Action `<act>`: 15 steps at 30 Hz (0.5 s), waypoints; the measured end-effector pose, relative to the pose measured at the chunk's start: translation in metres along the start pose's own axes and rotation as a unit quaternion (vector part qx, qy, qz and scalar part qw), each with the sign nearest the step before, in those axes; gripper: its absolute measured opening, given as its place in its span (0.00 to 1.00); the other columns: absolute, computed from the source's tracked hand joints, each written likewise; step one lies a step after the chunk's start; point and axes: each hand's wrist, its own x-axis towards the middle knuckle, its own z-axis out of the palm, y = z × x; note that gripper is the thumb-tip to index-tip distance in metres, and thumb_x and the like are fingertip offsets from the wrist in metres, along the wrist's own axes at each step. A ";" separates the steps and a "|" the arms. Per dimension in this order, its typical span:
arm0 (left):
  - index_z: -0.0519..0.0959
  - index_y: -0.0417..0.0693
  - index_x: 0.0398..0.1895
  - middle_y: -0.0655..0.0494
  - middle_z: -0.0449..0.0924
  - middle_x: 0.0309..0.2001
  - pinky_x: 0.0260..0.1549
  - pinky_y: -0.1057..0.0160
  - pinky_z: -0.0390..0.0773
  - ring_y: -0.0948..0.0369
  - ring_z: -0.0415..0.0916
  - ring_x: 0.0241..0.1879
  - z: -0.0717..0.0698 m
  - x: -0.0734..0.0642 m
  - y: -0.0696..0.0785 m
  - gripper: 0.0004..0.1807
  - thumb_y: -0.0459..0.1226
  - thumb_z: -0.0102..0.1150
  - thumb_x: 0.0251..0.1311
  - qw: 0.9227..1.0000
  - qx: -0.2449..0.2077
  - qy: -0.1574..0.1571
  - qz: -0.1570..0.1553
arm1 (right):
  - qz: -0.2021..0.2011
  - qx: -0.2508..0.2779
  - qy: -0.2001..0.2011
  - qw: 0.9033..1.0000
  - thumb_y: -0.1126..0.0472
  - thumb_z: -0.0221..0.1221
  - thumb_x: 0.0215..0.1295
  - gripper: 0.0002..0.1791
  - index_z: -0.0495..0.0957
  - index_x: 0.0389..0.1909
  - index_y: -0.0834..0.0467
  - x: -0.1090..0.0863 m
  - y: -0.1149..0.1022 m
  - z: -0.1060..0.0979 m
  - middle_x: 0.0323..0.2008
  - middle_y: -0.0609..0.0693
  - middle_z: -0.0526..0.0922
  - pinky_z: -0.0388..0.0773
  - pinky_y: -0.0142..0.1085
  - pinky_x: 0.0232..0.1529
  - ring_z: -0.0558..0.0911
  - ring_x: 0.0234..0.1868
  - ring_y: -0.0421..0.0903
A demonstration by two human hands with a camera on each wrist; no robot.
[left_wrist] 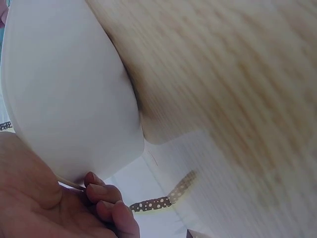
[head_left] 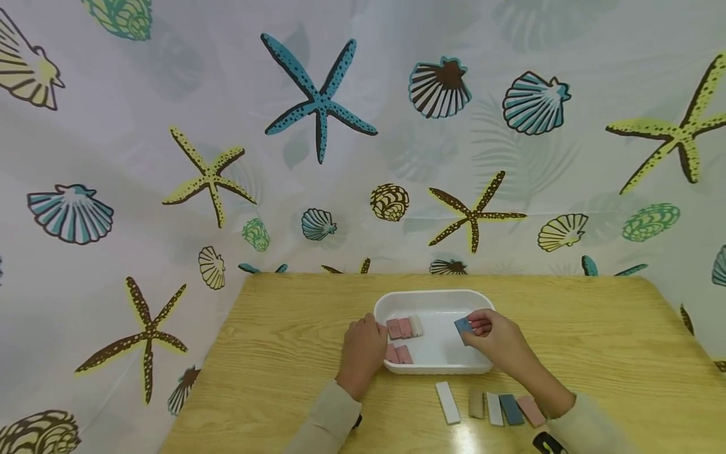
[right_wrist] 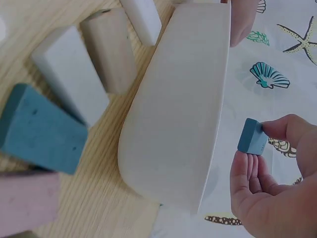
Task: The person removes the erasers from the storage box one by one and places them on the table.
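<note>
My right hand point(head_left: 499, 337) pinches a small blue eraser point(head_left: 463, 330) between thumb and fingertips, over the right part of a white plastic tray point(head_left: 433, 368). In the right wrist view the blue eraser point(right_wrist: 252, 137) shows slanted ends and appears beyond the tray's rim. At the opposite end, my left hand point(head_left: 364, 347) grips the tray's left rim; its curled fingers point(left_wrist: 101, 191) show at the edge in the left wrist view. Inside the tray, on the left, lie several pink erasers point(head_left: 404, 327) in two groups, with a whitish eraser point(head_left: 416, 325) beside the back group.
In front of the tray lie a long white block point(head_left: 448, 403), a tan block point(head_left: 476, 402), a white eraser point(head_left: 494, 408), another blue eraser point(head_left: 512, 409) and a pink eraser point(head_left: 531, 411), below my right forearm. A patterned cloth point(head_left: 363, 189) hangs behind the wooden table point(head_left: 283, 353).
</note>
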 end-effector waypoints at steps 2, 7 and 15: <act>0.74 0.38 0.34 0.49 0.74 0.27 0.35 0.53 0.71 0.53 0.71 0.31 0.000 0.000 -0.001 0.15 0.42 0.44 0.65 1.000 -0.002 0.005 0.005 | 0.003 0.002 0.000 1.000 0.59 0.64 0.55 0.19 0.74 0.44 0.66 -0.004 0.003 -0.005 0.36 0.53 0.78 0.74 0.30 0.35 0.77 0.36 0.44; 0.74 0.38 0.33 0.49 0.74 0.26 0.33 0.54 0.71 0.53 0.71 0.29 -0.001 -0.001 0.000 0.15 0.42 0.44 0.65 1.000 -0.001 0.009 0.016 | 0.015 0.005 0.001 1.000 0.55 0.64 0.56 0.22 0.74 0.46 0.66 -0.015 0.012 -0.019 0.38 0.53 0.77 0.74 0.30 0.36 0.77 0.38 0.45; 0.73 0.37 0.35 0.48 0.74 0.26 0.33 0.54 0.71 0.52 0.71 0.30 -0.006 -0.002 -0.001 0.15 0.42 0.43 0.66 1.000 0.001 0.002 0.014 | 0.035 -0.007 -0.010 0.999 0.51 0.61 0.60 0.26 0.72 0.50 0.68 -0.033 0.027 -0.039 0.41 0.56 0.76 0.74 0.30 0.37 0.77 0.40 0.47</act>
